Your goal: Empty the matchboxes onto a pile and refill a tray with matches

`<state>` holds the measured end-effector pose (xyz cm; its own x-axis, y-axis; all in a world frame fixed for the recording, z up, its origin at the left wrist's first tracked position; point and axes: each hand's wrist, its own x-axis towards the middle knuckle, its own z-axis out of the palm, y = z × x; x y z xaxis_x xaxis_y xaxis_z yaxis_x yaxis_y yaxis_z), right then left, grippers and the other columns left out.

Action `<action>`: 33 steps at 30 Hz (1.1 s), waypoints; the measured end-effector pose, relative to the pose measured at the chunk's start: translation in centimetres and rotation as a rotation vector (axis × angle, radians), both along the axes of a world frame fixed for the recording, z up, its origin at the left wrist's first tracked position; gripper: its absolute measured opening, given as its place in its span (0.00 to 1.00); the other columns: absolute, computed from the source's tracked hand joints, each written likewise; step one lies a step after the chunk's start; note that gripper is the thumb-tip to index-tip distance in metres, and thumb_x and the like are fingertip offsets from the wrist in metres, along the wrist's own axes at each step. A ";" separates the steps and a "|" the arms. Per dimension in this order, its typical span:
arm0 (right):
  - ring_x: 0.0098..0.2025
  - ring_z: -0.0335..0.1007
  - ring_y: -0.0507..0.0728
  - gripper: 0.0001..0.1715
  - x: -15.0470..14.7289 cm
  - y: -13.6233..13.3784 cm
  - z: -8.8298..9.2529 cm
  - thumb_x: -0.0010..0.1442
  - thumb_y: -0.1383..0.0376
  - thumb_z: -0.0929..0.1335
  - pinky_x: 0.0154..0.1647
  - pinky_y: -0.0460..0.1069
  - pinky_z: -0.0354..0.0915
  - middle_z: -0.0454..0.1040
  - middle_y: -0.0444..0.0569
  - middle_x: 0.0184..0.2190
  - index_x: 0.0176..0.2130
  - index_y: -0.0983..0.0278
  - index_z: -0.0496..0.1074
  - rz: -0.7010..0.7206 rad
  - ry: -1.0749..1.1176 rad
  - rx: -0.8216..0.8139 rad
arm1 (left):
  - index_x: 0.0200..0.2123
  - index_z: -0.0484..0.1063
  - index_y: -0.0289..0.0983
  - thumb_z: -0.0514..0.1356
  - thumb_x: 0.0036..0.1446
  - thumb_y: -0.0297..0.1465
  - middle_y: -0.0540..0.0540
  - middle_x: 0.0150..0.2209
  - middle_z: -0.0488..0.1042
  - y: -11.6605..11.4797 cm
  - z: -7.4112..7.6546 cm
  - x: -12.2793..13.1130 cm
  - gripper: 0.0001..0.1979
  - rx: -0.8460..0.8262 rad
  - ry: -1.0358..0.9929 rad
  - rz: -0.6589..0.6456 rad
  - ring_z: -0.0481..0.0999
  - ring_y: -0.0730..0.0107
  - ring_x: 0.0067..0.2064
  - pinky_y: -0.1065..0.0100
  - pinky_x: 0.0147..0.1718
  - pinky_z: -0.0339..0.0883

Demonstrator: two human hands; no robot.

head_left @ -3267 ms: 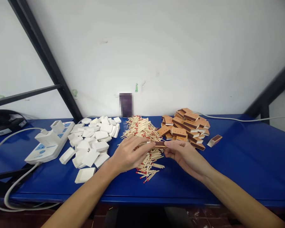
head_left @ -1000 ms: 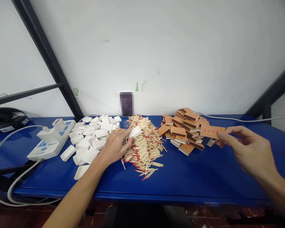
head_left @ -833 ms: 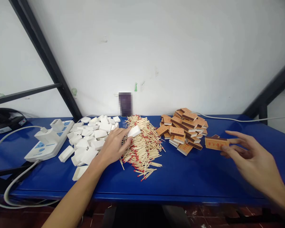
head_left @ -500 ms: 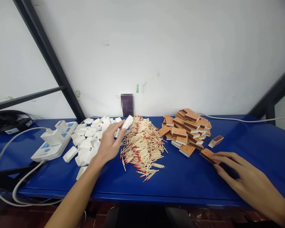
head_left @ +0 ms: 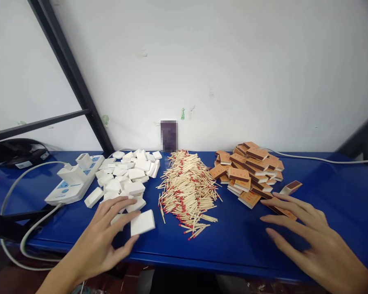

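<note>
A white matchbox tray (head_left: 142, 223) sits between the thumb and fingers of my left hand (head_left: 106, 234), low over the front left of the table. Beside that hand spreads a heap of similar white trays (head_left: 133, 173). My right hand (head_left: 314, 241) is open, its fingers apart. Under its fingertips lies an orange-brown matchbox (head_left: 283, 212), partly hidden by them. Another single matchbox (head_left: 291, 188) rests just beyond. A pile of matchboxes (head_left: 248, 167) stands behind and to the left of my right hand. Red-tipped matches (head_left: 188, 188) form a long mound between both hands.
A white power strip (head_left: 76, 181) with plugged-in adapters and cables lies at the left of the blue table (head_left: 233, 241). Behind it is a black headset-like item (head_left: 18, 153). A dark, pixelated object (head_left: 169, 136) leans on the wall. Black frame posts (head_left: 76, 81) rise at the sides.
My left hand has come back from above the matches toward the front left, carrying the white tray. My right hand has let go of the matchbox and spread its fingers.
</note>
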<state>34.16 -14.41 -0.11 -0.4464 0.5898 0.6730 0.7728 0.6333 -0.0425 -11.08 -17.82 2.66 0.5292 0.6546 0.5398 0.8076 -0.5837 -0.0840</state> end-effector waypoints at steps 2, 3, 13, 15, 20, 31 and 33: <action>0.48 0.69 0.68 0.08 -0.9 0.0 0.5 0.62 0.58 0.66 0.41 0.63 0.67 0.73 0.53 0.46 0.31 0.57 0.71 0.047 -0.015 -0.065 | 0.53 0.70 0.43 0.63 0.55 0.31 0.40 0.58 0.70 -0.4 -0.7 0.2 0.20 -0.007 0.019 0.004 0.67 0.48 0.59 0.49 0.54 0.67; 0.43 0.70 0.64 0.13 -1.3 -0.1 0.7 0.62 0.59 0.66 0.36 0.59 0.68 0.73 0.53 0.40 0.27 0.59 0.67 0.092 -0.007 -0.101 | 0.52 0.71 0.43 0.64 0.55 0.31 0.40 0.58 0.69 -0.4 -0.9 0.2 0.20 -0.015 0.022 0.012 0.66 0.48 0.60 0.49 0.54 0.66; 0.30 0.65 0.52 0.07 -6.3 2.1 0.8 0.63 0.66 0.66 0.32 0.49 0.61 0.70 0.45 0.30 0.32 0.61 0.64 0.428 -0.191 -0.306 | 0.50 0.74 0.45 0.62 0.58 0.34 0.39 0.60 0.67 3.0 -1.1 -0.4 0.15 0.042 0.065 0.075 0.62 0.42 0.62 0.41 0.54 0.62; 0.30 0.65 0.53 0.05 -7.4 2.9 0.7 0.62 0.64 0.67 0.33 0.50 0.61 0.71 0.46 0.31 0.34 0.62 0.66 0.488 -0.190 -0.249 | 0.48 0.75 0.45 0.63 0.57 0.35 0.39 0.59 0.67 4.0 -1.0 -0.5 0.14 0.095 0.092 0.064 0.62 0.40 0.61 0.40 0.54 0.60; 0.36 0.67 0.56 0.07 -9.9 4.5 0.7 0.60 0.62 0.66 0.38 0.51 0.64 0.72 0.49 0.34 0.39 0.63 0.69 0.630 -0.164 -0.126 | 0.48 0.75 0.45 0.64 0.56 0.35 0.38 0.59 0.67 5.1 -0.8 -0.5 0.16 0.126 0.123 0.068 0.63 0.40 0.61 0.41 0.55 0.60; 0.29 0.58 0.51 0.08 -12.7 6.4 0.9 0.63 0.65 0.65 0.33 0.49 0.55 0.67 0.42 0.26 0.31 0.61 0.66 0.773 -0.204 0.010 | 0.47 0.73 0.41 0.62 0.54 0.32 0.44 0.43 0.76 6.6 4.1 3.2 0.16 0.522 -0.591 -0.034 0.75 0.56 0.45 0.51 0.43 0.70; 0.29 0.59 0.51 0.08 -12.9 6.5 0.8 0.62 0.67 0.65 0.34 0.49 0.55 0.67 0.42 0.26 0.30 0.61 0.66 0.768 -0.184 -0.003 | 0.42 0.76 0.37 0.61 0.55 0.33 0.46 0.36 0.76 8.5 7.9 4.7 0.12 0.695 -0.912 -0.165 0.77 0.63 0.38 0.58 0.35 0.71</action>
<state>21.24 -7.86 0.69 -0.8333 0.0732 0.5480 0.1144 0.9926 0.0414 -6.42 -9.33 10.55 -0.1903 0.0260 0.9814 0.6521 -0.7439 0.1461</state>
